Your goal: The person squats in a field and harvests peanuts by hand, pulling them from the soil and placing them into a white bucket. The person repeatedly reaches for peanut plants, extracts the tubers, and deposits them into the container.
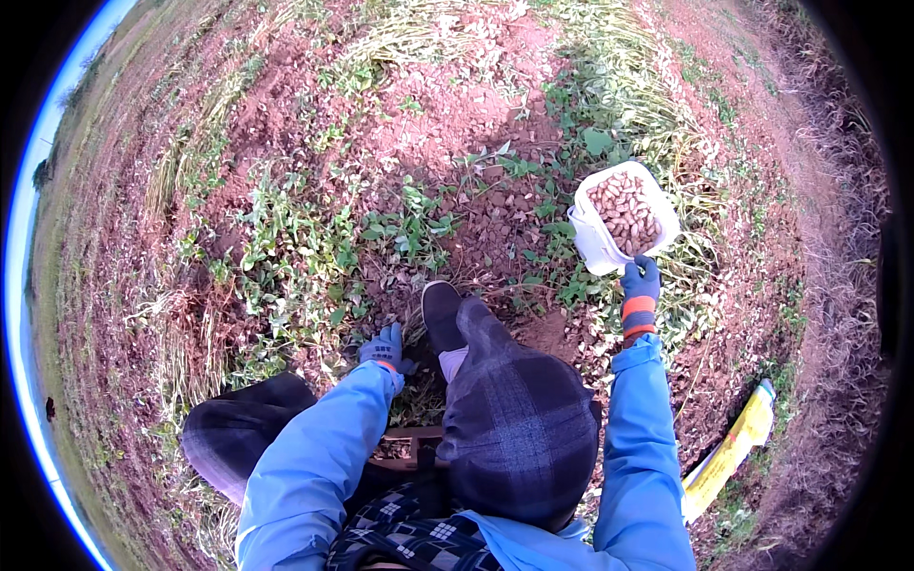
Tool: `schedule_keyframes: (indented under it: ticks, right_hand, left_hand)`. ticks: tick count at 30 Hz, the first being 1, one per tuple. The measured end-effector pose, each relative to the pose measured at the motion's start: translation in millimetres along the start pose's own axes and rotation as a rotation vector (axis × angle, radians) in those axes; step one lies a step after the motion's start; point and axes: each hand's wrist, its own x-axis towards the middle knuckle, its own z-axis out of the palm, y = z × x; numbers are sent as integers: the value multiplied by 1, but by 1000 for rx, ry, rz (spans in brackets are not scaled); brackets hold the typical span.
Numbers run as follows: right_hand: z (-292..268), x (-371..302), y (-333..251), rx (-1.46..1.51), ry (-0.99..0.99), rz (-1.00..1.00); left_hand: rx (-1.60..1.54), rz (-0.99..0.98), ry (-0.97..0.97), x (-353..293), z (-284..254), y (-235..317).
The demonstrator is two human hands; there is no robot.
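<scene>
Where right hand (640, 282) grips: peanut-filled bag (598, 243)

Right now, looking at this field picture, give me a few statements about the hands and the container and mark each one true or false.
1. The right hand grips the rim of the white container. True.
2. The white container is empty. False: it holds pale peanut pods.
3. The left hand is down among the green plants. True.
4. Both hands are bare. False: both wear blue gloves.
</scene>
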Motion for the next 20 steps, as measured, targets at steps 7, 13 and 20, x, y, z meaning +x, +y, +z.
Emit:
schedule_keyframes:
  ticks: [7, 13, 20]
  right_hand:
    - [-3, -38, -14, 190, -61, 260]
    - [-2, -43, -2, 221, -126, 306]
    - [2, -38, 22, 188, -219, 369]
  left_hand:
    - [79, -51, -24, 2, -57, -23]
    - [274, -108, 166, -13, -132, -129]
    - [248, -460, 81, -118, -208, -303]
